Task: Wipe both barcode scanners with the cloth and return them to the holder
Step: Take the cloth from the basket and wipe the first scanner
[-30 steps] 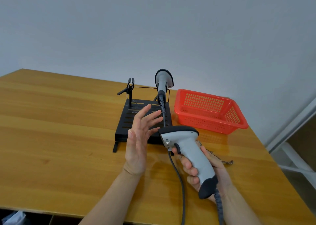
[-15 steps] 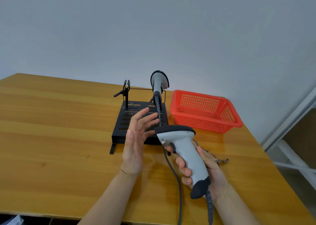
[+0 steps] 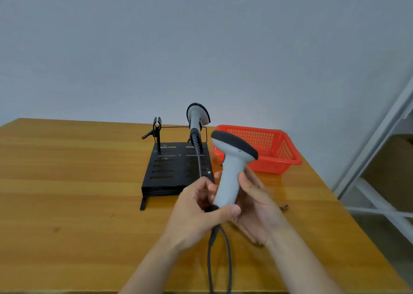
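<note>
A grey barcode scanner point(image 3: 230, 173) with a black head stands upright in front of me, held by both hands. My left hand point(image 3: 196, 215) grips the black base of its handle, thumb across the bottom. My right hand point(image 3: 257, 204) cups the handle from the right side, fingers around it. Its two dark cables point(image 3: 214, 260) hang toward me. A second grey scanner point(image 3: 196, 117) sits in the right clip of the black holder point(image 3: 169, 173). The holder's left clip point(image 3: 156, 127) stands without a scanner. Only a small frayed bit of the cloth point(image 3: 285, 207) shows behind my right hand.
A red plastic basket point(image 3: 288, 157) sits on the wooden table point(image 3: 67, 193) right of the holder. The table's right edge drops off to a white metal frame point(image 3: 375, 211) and floor. A plain wall stands behind the table.
My left hand, earlier open beside the scanner, now grips the handle's base. The scanner has turned upright with its head away from me and moved closer to the holder.
</note>
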